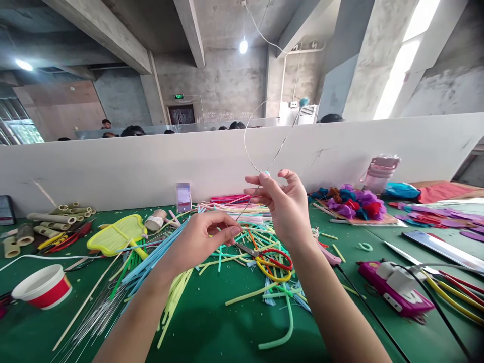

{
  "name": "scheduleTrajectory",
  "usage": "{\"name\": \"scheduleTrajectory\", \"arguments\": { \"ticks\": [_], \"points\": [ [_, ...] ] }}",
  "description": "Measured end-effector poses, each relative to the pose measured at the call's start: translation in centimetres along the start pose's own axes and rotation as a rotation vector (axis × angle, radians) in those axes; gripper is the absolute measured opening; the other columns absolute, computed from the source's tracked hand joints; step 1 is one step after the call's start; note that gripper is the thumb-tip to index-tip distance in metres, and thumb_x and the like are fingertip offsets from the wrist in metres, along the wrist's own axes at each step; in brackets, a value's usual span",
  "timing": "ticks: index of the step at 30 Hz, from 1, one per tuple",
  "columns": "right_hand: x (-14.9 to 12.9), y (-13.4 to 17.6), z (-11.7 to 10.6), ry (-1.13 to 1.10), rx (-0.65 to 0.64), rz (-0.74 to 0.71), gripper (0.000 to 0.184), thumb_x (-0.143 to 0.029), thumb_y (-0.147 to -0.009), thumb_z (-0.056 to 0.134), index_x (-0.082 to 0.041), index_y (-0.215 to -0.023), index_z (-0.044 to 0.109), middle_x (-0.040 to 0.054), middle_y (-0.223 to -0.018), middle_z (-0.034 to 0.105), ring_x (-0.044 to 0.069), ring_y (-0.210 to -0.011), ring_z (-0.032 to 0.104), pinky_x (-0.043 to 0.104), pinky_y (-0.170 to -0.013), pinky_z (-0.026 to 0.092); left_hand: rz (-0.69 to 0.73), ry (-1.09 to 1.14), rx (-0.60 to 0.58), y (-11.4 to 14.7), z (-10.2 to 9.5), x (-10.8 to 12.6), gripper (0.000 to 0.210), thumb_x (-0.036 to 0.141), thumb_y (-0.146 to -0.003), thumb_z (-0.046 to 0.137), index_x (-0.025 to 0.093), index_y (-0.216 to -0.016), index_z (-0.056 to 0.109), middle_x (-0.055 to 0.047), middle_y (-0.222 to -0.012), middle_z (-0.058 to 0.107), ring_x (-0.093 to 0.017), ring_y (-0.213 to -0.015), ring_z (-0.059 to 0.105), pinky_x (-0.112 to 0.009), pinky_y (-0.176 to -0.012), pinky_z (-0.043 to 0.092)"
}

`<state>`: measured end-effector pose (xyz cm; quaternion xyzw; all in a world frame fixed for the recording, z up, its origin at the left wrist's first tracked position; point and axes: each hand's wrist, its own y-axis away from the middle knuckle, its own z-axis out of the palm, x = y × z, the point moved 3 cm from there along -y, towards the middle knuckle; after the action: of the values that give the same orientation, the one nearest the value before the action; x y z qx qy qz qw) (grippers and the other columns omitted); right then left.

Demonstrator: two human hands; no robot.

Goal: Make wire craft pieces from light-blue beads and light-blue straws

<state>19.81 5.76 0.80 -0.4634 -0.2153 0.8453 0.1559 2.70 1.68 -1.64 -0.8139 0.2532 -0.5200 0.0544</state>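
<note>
The left hand (206, 237) and right hand (285, 206) pinch a thin silvery wire (280, 148); inside the red-banded white paper cup (49, 295) and translucent pink plastic bottle (379, 175), contents are unclear.

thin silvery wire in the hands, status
Left hand pinching lower end; right hand gripping higher up. Thin silvery wire raised, two lengths forking upward. Clutter below: red-and-yellow-handled scissors, coloured strips.

I see a thin silvery wire (280, 147) slanting up to a fuzzy blue tip (304, 102), pinched by my left fingers (230, 233) below and right fingers (269, 185) above; a pale strand (245, 141) bows beside it.
</note>
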Motion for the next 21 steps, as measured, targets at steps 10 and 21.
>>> {"name": "scheduleTrajectory", "arguments": {
  "ticks": [10,21],
  "points": [
    [0.6,-1.2,-1.0,-0.025,-0.159,0.169,0.039,-0.030,-0.084,0.072,-0.025,-0.123,0.068,0.0011,-0.092,0.078,0.010,-0.071,0.071,0.019,-0.063,0.057,-0.051,0.132,-0.086,0.1,-0.2,0.1,0.025,0.041,-0.088,0.072,0.016,-0.088,0.074,-0.002,-0.073,0.070,-0.013,-0.070,0.066,-0.024,-0.070,0.053],
    [-0.3,-0.7,-0.4,-0.064,-0.341,0.086,0.018,-0.033,-0.089,0.071,-0.027,-0.106,0.069,-0.0023,-0.084,0.070,0.009,-0.077,0.066,0.019,-0.067,0.054,-0.016,0.680,-0.322,0.0,-0.5,-1.1,0.018,0.031,-0.090,0.072,0.014,-0.086,0.073,-0.002,-0.080,0.069,-0.008,-0.059,0.066,-0.019,-0.057,0.051]
  ]
}}
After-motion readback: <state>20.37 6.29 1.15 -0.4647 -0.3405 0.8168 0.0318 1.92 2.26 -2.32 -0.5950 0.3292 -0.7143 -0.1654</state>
